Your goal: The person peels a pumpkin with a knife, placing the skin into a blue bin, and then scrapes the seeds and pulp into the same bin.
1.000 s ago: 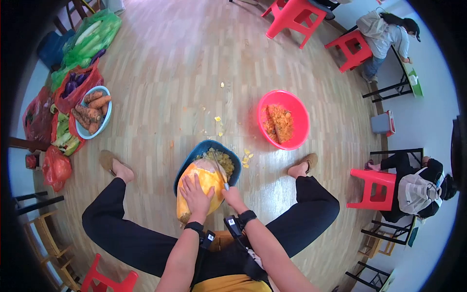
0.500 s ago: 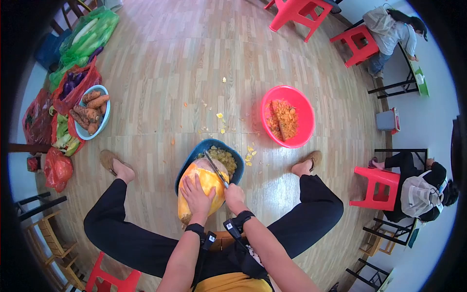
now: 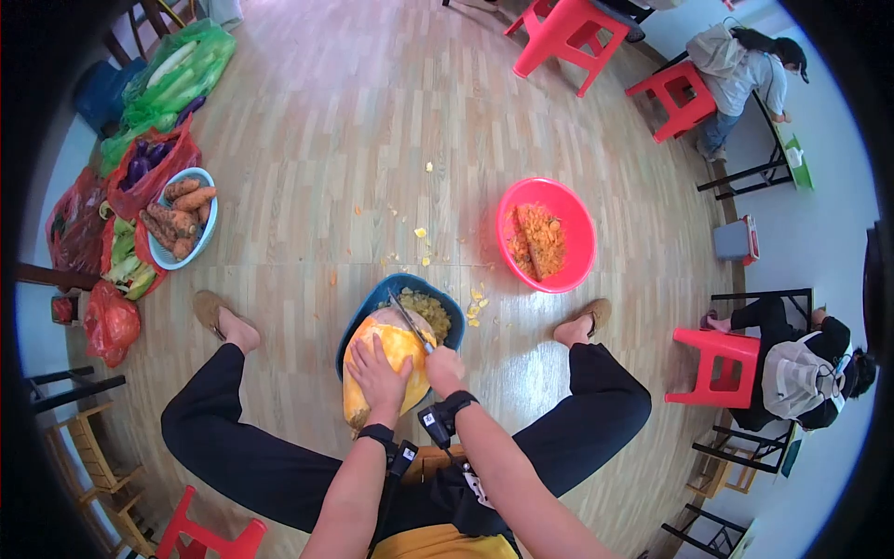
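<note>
Pumpkin (image 3: pixel 397 343): likely heavy, stiff, slick; best gripped at six o'clock
Left hand (image 3: pixel 380 380): spread open, pumpkin being steadied
Right hand (image 3: pixel 445 370): fingers closed, knife (image 3: pixel 410 320) being gripped

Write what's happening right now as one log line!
left hand: on orange gourd; right hand: gripping knife; knife: over gourd's far end; blue basin: partly beneath gourd

A single head-worn camera looks forward and steeply down from above the person's own lap (image 3: pixel 410 508). Its very wide, round-edged view has the left hand (image 3: pixel 378 374) and right hand (image 3: pixel 445 370) near, below centre, and takes in the floor (image 3: pixel 354 130) out to the wall (image 3: pixel 829 219) at the right.
</note>
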A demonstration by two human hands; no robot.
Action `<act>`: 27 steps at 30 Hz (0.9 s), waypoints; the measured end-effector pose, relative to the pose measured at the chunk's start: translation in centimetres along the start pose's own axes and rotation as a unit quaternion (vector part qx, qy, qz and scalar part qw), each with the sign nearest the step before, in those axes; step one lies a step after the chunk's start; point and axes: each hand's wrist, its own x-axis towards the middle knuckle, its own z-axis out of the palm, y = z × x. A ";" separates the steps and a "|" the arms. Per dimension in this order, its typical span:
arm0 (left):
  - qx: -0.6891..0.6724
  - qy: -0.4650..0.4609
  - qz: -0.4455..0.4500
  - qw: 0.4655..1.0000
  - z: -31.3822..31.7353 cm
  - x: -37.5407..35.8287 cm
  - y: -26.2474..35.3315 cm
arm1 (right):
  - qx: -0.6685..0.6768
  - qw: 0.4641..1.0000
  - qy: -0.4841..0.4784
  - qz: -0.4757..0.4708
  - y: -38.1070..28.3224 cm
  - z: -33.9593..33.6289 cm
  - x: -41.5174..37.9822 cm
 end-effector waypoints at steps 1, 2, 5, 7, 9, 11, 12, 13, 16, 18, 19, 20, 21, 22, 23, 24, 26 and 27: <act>-0.003 0.006 0.001 1.000 0.1 -0.2 -0.3 | 0.005 1.000 0.007 -0.006 0.4 0.4 -0.3; -0.008 0.009 0.006 1.000 0.2 -0.5 -0.7 | 0.008 1.000 0.013 -0.015 0.8 1.0 -0.8; -0.004 0.004 0.010 1.000 -0.2 -0.8 -0.7 | 0.008 1.000 0.000 -0.013 2.7 1.9 -2.1; 0.004 -0.005 0.013 1.000 -0.2 -0.9 -0.3 | 0.015 1.000 -0.002 -0.014 3.5 1.7 -2.6; 0.012 -0.003 0.021 1.000 0.0 -0.7 0.0 | 0.004 1.000 0.002 -0.011 3.4 1.4 -2.6; 0.020 0.005 0.020 1.000 0.2 -0.5 0.0 | -0.003 1.000 0.005 -0.010 2.9 1.1 -2.5; 0.025 0.013 0.017 0.999 0.3 -0.5 0.1 | 0.003 1.000 0.001 -0.021 2.8 0.8 -2.3; 0.026 0.009 0.017 0.999 0.4 -0.6 0.1 | 0.010 0.999 -0.003 -0.030 2.7 0.7 -2.2; 0.029 -0.003 0.013 1.000 0.3 -0.7 -0.4 | 0.020 1.000 -0.007 0.017 1.8 1.4 0.0; 0.013 -0.015 0.020 1.000 0.0 -1.1 -0.6 | 0.002 0.998 -0.015 -0.063 6.1 5.5 3.4; 0.032 0.012 0.036 0.999 0.6 -1.5 -1.2 | -0.071 0.986 -0.026 -0.150 8.3 8.0 4.4; 0.036 0.020 0.033 0.999 0.5 -0.8 -1.5 | -0.147 0.961 -0.038 -0.233 9.4 9.6 4.7; 0.041 0.038 0.040 0.998 0.6 -0.8 -1.4 | 0.000 0.994 -0.041 -0.104 9.3 10.4 3.7; 0.045 0.049 0.048 0.997 0.7 -1.6 -1.4 | 0.144 0.988 -0.044 0.035 9.4 10.7 1.8; 0.031 0.024 0.031 0.999 -0.1 -1.1 -1.0 | 0.199 0.977 -0.068 0.039 8.5 8.3 -0.6; 0.031 0.017 0.030 0.999 -0.1 -1.1 -1.0 | 0.196 0.977 -0.071 0.044 8.9 8.3 -0.8; 0.025 0.029 0.021 0.999 0.0 -0.4 -1.1 | 0.308 0.926 -0.185 0.121 9.2 7.4 -0.5; 0.018 0.022 0.016 0.999 -0.2 -0.2 -1.1 | 0.311 0.925 -0.181 0.121 9.2 6.8 -0.2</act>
